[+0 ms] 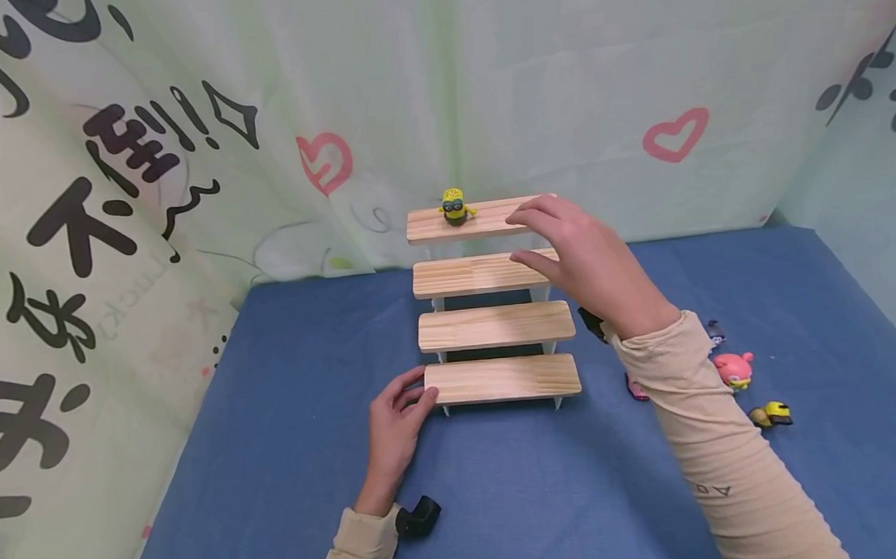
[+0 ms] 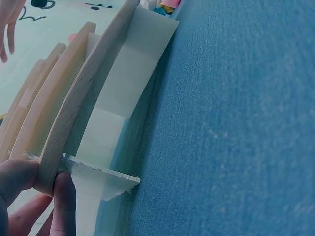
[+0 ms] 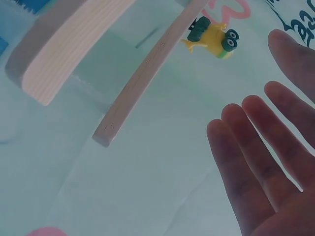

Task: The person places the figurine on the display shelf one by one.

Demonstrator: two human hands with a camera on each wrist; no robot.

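A stepped wooden display stand point(image 1: 495, 327) has several pale boards on whitish supports. My left hand point(image 1: 393, 432) pinches the left end of its lowest board point(image 1: 501, 379). The left wrist view shows the thumb and a fingertip point(image 2: 64, 196) on either side of that board end. A yellow minion figure point(image 1: 455, 207) stands upright on the top board point(image 1: 425, 227), left of its middle. Over the right end of the top two boards is my right hand point(image 1: 590, 265), its fingers spread and holding nothing. In the right wrist view the minion point(image 3: 212, 40) appears beyond the board edge.
To the right on the blue cloth point(image 1: 275, 454) lie a pink figure point(image 1: 734, 370), a yellow-and-black figure point(image 1: 771, 415) and a small dark figure point(image 1: 715, 334). Another pink piece point(image 1: 636, 386) is partly hidden by the right sleeve. A printed pale curtain point(image 1: 544, 83) hangs behind the stand.
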